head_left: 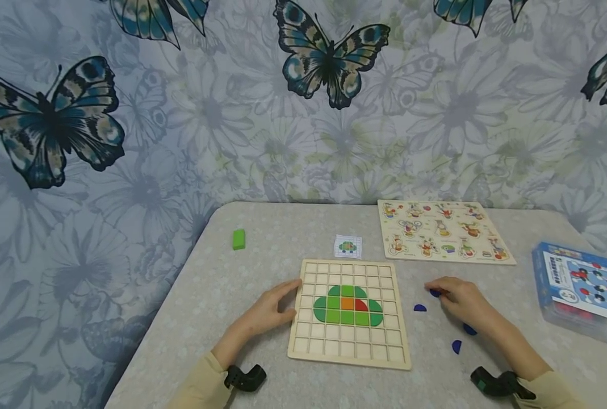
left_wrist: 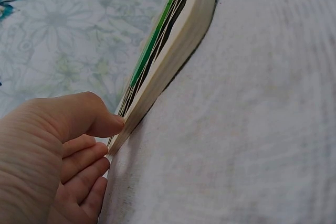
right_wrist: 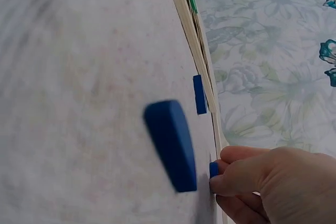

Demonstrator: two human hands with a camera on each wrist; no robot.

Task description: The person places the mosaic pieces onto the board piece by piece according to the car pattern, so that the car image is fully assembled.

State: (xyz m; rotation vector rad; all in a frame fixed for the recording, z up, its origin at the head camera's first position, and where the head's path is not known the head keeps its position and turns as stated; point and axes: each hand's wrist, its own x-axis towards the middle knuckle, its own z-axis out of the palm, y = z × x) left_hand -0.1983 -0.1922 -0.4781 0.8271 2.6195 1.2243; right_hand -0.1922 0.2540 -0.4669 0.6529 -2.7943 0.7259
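Note:
A wooden grid board (head_left: 349, 349) lies on the table with green, orange and red pieces (head_left: 347, 305) set in its middle cells. At its left edge my left hand (head_left: 264, 309) rests, thumb and fingertips touching the side; the left wrist view shows the thumb (left_wrist: 107, 124) against the rim. To the right of the board my right hand (head_left: 461, 301) pinches a dark blue semicircle piece (right_wrist: 213, 170) between thumb and finger, low at the tabletop. Other blue semicircles lie nearby: one (head_left: 420, 308) beside the board, one (head_left: 456, 346) closer to me, and one (head_left: 469, 329) partly under the wrist.
Behind the board lies a small pattern card (head_left: 348, 246) with a similar coloured figure. A picture board (head_left: 441, 232) is at the back right, and a blue-lidded plastic box (head_left: 584, 289) stands at far right. One green block (head_left: 239, 239) sits at the back left, before the papered wall.

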